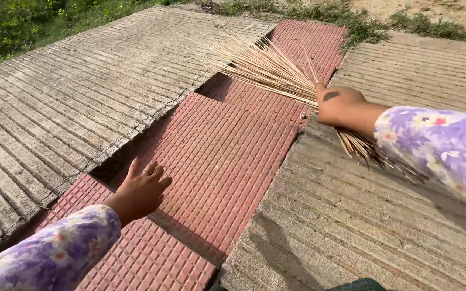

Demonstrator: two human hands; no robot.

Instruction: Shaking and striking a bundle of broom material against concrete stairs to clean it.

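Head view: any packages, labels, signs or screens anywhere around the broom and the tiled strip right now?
None in view. Only the right hand gripping a bundled stick broom, the left hand held open above the red tiled strip, grooved concrete slabs on both sides, and grass at the top.

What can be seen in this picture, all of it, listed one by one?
stick broom: one, pale straw colour, fanned over the red tiles at upper middle, gripped near its bound end.
red tiles: one strip of small squares, brick red, running up the middle between the slabs.
concrete slabs: several, grey and ribbed, on both sides of the tiles.
grass: a patch, green, along the top left edge.
ring: one, silvery, on a finger of the left hand.
sleeves: two, purple with a flower print, on both arms.
left hand: open, above the tiles, holding nothing.
right hand: closed around the stick broom.
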